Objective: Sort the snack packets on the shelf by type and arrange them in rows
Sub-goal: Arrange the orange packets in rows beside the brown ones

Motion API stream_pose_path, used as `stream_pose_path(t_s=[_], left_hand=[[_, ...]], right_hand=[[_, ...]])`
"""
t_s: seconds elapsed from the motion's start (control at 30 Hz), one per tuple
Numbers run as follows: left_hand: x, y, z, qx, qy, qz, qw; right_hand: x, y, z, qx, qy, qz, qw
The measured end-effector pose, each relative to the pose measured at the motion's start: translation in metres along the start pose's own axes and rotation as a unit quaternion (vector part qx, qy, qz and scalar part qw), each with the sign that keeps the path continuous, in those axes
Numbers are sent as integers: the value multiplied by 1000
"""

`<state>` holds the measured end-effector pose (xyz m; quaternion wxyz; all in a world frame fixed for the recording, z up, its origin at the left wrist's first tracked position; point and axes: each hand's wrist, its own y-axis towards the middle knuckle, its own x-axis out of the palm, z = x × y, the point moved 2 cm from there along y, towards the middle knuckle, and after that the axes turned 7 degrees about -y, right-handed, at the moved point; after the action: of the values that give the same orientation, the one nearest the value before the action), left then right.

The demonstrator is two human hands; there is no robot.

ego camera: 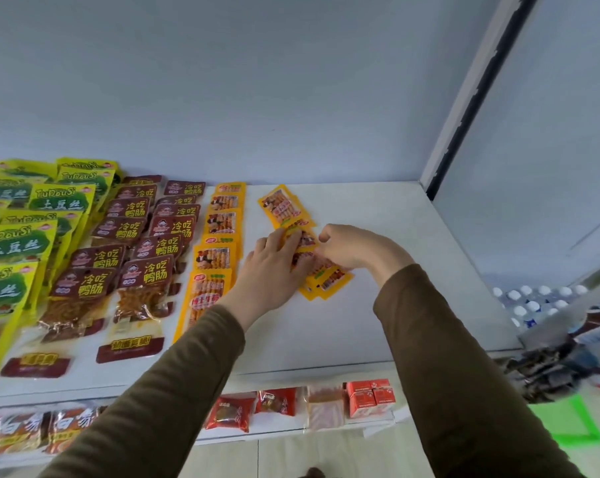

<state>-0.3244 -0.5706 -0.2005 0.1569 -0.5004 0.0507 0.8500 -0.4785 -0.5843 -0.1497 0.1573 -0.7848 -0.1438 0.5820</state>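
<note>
On the white shelf (378, 305) lie three kinds of snack packets. Green-yellow packets (19, 243) are stacked at the far left. Two rows of dark red packets (143, 267) lie beside them. A straight row of orange-yellow packets (219, 243) runs front to back in the middle. To its right a second, slanted line of orange-yellow packets (285, 208) overlaps loosely. My left hand (274, 274) rests flat on this slanted line, fingers spread. My right hand (353, 248) pinches the edge of a packet in the same line. Both hands hide its middle packets.
The shelf's right half is bare up to the side wall (533, 167). A lower shelf holds red wrapped snacks (229, 412) and small red cartons (371, 396). Bottled water (533, 301) and mixed goods sit lower right.
</note>
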Motion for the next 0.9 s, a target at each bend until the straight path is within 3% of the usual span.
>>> stream_pose_path(t_s=[0.1, 0.23, 0.43, 0.67, 0.9], left_hand=[[-12, 9, -4, 14, -20, -29, 999], [-42, 31, -7, 24, -15, 4, 1000], [-42, 67, -7, 47, 48, -112, 991], [-49, 84, -19, 68, 47, -104, 991], [-55, 89, -24, 55, 15, -116, 992]], right_hand=[[9, -10, 3, 15, 16, -34, 999], [18, -8, 6, 27, 71, -4, 997], [22, -5, 7, 20, 146, 13, 989], [35, -11, -9, -15, 41, 127, 991], [41, -8, -24, -20, -11, 68, 997]])
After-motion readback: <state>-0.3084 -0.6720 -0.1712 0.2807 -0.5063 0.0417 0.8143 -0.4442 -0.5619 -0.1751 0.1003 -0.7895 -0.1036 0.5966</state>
